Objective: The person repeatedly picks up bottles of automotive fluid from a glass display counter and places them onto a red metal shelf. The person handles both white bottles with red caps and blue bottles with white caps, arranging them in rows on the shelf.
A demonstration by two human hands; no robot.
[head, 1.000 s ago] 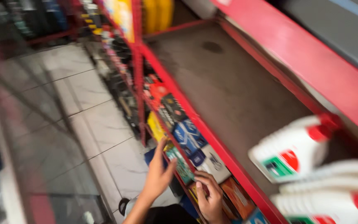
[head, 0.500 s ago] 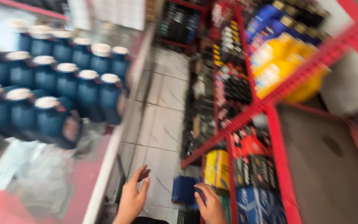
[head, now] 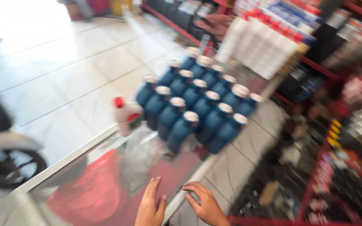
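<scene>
Dark blue plastic bottles with pale caps [head: 197,109] stand packed in rows on the glass worktop [head: 84,161], well ahead of both hands. The left hand [head: 151,206] lies open and flat on the glass; the right hand [head: 205,204] is open too, fingers curled at the worktop's edge — neither holds anything. A white bottle with a red cap [head: 126,116] stands left of the blue ones, and crumpled clear plastic wrap [head: 141,157] lies just ahead of the left hand.

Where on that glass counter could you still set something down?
Bare glass lies just ahead of the left hand and right hand, between them and the clear plastic wrap. The far end is crowded: blue bottles stand packed together, with a white bottle with a red cap at their left. The picture is blurred.
</scene>
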